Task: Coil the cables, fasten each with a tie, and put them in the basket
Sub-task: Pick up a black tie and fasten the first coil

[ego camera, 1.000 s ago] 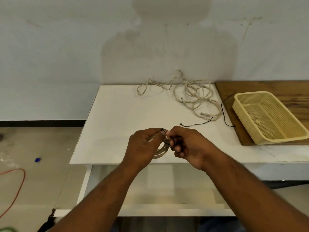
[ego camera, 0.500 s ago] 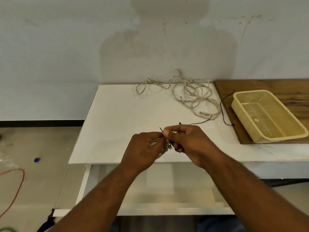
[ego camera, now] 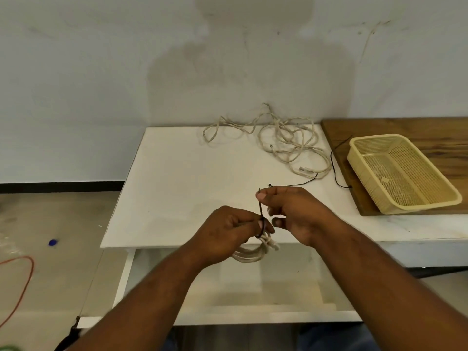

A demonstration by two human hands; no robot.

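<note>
My left hand (ego camera: 228, 234) grips a coiled beige cable (ego camera: 250, 254) just over the front edge of the white table (ego camera: 177, 173). A thin black tie (ego camera: 260, 214) loops round the coil. My right hand (ego camera: 288, 209) pinches the tie's free end between thumb and forefinger and holds it up above the coil. A tangle of loose beige cables (ego camera: 283, 143) lies at the back of the table. Two more black ties lie near it, one (ego camera: 293, 184) on the white top and one (ego camera: 336, 168) across the board's edge. The yellow basket (ego camera: 430, 201) stands at the right, empty.
The basket sits on a brown wooden board (ego camera: 379, 127) at the table's right. A lower white shelf (ego camera: 228, 295) shows under the table. On the floor at left lie an orange cord (ego camera: 27, 274) and a small blue object (ego camera: 52, 242).
My right hand has lifted up and to the right, drawing the tie's end up out of the coil. The coil now hangs lower under my left hand.
</note>
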